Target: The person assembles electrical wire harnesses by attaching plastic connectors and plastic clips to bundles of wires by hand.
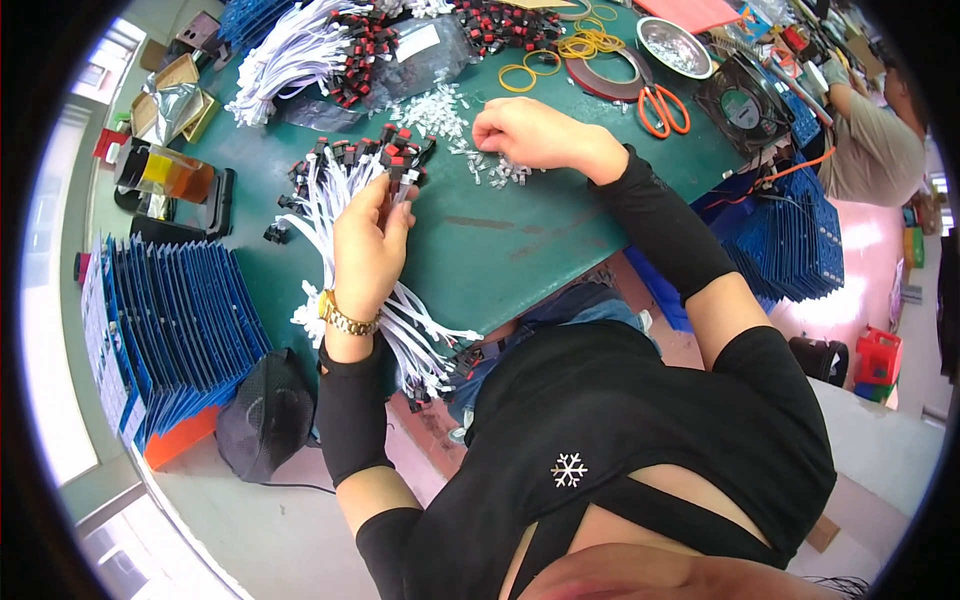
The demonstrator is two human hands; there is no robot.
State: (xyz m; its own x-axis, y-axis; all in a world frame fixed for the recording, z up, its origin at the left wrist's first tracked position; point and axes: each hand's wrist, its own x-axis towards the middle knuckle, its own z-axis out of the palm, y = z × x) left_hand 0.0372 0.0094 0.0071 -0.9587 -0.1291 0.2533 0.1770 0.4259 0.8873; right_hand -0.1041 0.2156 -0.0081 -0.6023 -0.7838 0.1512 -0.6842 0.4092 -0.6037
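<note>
head: left hand grips white cables; right hand is curled, contents unclear; work seems unfinished, loose clear pieces remaining upper centre.

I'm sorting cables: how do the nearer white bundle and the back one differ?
The left hand is on the nearer bundle; the back bundle lies untouched. The nearer bundle's connectors point mostly forward; the back bundle's point mostly right. Both have white cables and red-and-black connectors.
</note>
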